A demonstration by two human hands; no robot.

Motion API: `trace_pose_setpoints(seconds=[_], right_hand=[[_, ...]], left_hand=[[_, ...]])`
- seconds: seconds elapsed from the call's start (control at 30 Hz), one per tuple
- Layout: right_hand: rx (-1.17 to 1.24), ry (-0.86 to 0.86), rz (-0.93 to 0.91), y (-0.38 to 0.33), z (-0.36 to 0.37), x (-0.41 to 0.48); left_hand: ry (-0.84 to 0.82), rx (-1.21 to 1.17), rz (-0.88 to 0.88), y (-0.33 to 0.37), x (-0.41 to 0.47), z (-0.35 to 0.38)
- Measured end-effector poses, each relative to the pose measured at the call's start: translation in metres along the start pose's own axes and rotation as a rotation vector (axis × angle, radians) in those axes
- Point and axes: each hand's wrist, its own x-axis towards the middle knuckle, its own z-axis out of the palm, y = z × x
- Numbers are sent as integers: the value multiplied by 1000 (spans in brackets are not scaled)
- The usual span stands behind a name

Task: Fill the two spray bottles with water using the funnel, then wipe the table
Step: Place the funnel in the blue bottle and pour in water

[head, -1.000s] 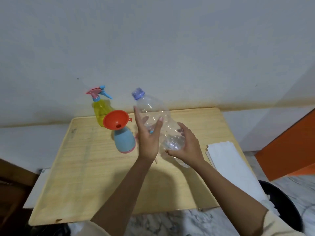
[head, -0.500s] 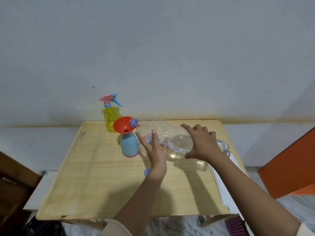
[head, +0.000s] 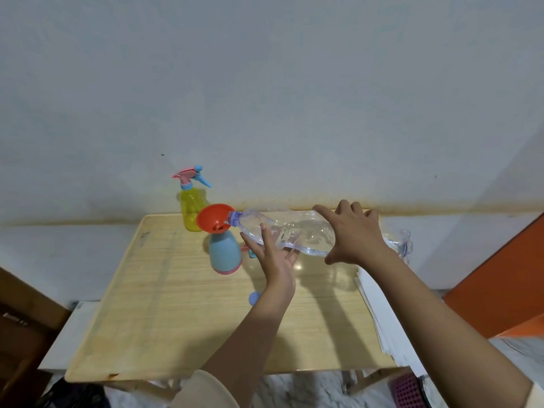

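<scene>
Water bottle (head: 297,231) lowered into funnel (head: 212,218) on blue sprayer (head: 225,256) — left hand (head: 275,256) cupping beneath, right hand (head: 354,235) gripping above

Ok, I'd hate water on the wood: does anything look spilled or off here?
No spill shows on the table. The clear bottle looks crumpled, and its mouth sits at the rim of the red funnel, not its centre, so water might miss. A loose blue cap lies mid-table.

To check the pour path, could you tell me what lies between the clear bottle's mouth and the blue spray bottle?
The orange funnel, seated atop the blue spray bottle; the clear bottle reaches its rim, per the head view.
</scene>
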Motion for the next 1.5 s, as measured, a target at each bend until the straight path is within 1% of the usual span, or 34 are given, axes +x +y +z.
trace_pose_setpoints(seconds=[0.27,0.63,0.93,1.2,1.33,1.5], right_hand=[[-53,23,-3,0,-13,0],[-49,3,-2,-1,-11,0],[-49,8,-3,-3,-11,4],[-1,15,7,-3,-6,7],[76,4,27,-4,6,7],[276,-23,100,-2,26,-1]], left_hand=[[-3,-23,-23,0,2,6],[32,-36,-22,0,2,6],[27,13,-12,5,2,6],[0,-15,3,8,9,5],[-22,81,41,10,13,1],[-58,282,93,13,18,-1]])
